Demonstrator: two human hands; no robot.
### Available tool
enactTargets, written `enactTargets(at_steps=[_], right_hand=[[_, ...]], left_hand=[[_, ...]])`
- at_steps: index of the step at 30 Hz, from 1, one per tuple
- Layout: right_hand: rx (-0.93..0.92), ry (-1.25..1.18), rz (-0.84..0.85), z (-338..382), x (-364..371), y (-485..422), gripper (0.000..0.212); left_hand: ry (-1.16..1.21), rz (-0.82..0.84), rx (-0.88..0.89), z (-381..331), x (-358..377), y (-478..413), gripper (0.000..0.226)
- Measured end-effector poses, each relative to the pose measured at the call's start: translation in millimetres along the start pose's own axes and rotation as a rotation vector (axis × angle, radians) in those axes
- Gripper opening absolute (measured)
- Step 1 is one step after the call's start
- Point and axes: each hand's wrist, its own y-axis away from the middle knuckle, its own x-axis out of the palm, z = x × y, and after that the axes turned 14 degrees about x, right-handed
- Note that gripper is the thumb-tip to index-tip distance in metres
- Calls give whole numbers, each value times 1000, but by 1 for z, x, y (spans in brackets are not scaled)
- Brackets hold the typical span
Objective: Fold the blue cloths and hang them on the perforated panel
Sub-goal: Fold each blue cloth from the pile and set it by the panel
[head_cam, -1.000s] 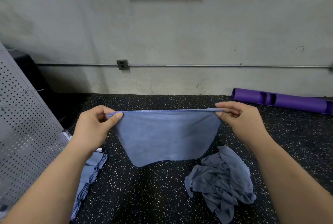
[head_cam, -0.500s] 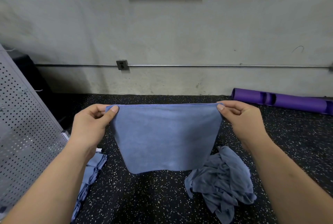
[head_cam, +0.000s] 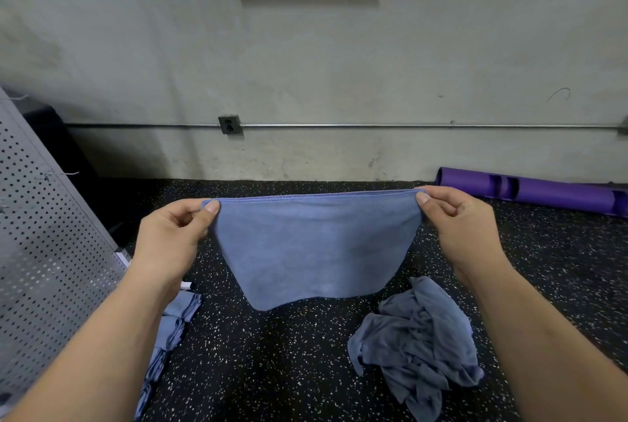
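A blue cloth [head_cam: 316, 248] hangs doubled over in front of me, its top edge stretched level above the floor. My left hand [head_cam: 170, 245] pinches its upper left corner and my right hand [head_cam: 465, 228] pinches its upper right corner. Below my right forearm, a crumpled heap of blue cloths [head_cam: 418, 343] lies on the floor. The grey perforated panel [head_cam: 44, 251] leans at the left edge. A row of folded blue cloths [head_cam: 166, 333] hangs along the panel's lower side, partly hidden by my left forearm.
The floor is black speckled rubber [head_cam: 272, 370]. A purple roller [head_cam: 543, 190] lies against the concrete wall at the right. A metal conduit with a grey outlet box [head_cam: 230, 124] runs along the wall. A wire hook [head_cam: 57, 175] sticks out of the panel.
Both hands have lifted the cloth slightly and pulled its top edge taut. It now hangs longer and flatter than a second ago.
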Motion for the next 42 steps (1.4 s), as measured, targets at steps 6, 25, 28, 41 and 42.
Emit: enactTargets(at_steps=[6, 25, 28, 41, 42], right_hand=[[-4, -23, -15, -2, 0, -2, 9], [103, -299, 162, 2, -10, -8, 19], [130, -132, 168, -7, -13, -12, 31], [92, -71, 68, -17, -12, -18, 8], [97, -109, 68, -16, -12, -17, 8]], left_hand=[[-7, -38, 5, -5, 5, 3, 11], [104, -22, 83, -14, 4, 2, 33], [2, 73, 40, -6, 4, 4, 32], [-24, 8, -5, -2, 11, 4, 29], [-9, -8, -12, -3, 12, 3, 28]])
